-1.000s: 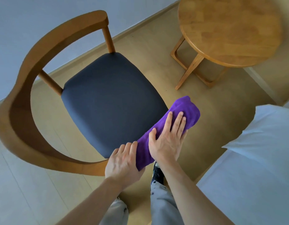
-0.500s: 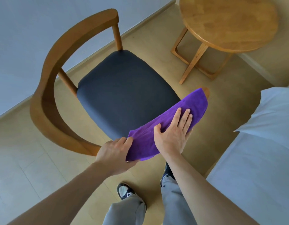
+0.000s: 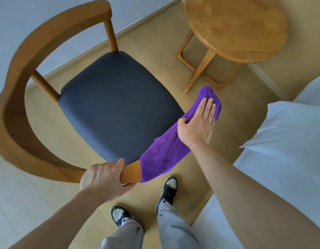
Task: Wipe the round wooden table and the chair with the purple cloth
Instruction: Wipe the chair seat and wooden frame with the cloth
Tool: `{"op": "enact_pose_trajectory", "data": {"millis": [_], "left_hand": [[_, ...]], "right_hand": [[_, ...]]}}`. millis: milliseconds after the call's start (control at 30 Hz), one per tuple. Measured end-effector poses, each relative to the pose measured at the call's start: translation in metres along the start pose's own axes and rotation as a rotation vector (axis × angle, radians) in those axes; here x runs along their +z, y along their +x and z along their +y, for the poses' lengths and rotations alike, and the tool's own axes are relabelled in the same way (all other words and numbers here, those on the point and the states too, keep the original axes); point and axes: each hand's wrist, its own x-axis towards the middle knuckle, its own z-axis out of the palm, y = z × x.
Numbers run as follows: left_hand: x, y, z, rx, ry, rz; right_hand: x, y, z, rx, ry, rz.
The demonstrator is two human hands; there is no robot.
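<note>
Lying over the near right end of the chair, the purple cloth is draped along the curved wooden arm, and its near end hangs down over the wood. The right hand is pressed flat on the far part of the cloth, with the fingers straight and the thumb tucked against a fold. The left hand is wrapped around the wooden arm just to the left of the cloth, with the thumb on top near the edge of the dark seat. A short piece of bare wood is seen between the left hand and the cloth, so the two hands are kept apart. The round wooden table is seen at the far right, well apart from the chair, and nothing is seen on its top. A white bed is seen at the right. Two dark and white shoes and grey trouser legs are seen on the tan floor near the bottom.
</note>
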Motion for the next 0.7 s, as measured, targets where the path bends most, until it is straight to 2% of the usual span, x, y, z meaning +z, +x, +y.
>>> {"op": "enact_pose_trajectory", "data": {"millis": [133, 300, 467, 700], "left_hand": [[-0.004, 0.000, 0.003, 0.000, 0.057, -0.039], [-0.009, 0.001, 0.003, 0.007, 0.033, -0.042], [-0.011, 0.001, 0.004, 0.020, 0.036, -0.114], [-0.005, 0.003, 0.000, 0.026, -0.030, -0.038]], "right_hand": [[0.002, 0.002, 0.001, -0.008, -0.057, 0.002], [0.007, -0.040, -0.015, 0.011, -0.094, 0.015], [0.017, -0.084, -0.021, -0.085, -0.087, 0.023], [0.001, -0.022, -0.003, -0.041, -0.041, -0.015]]}}
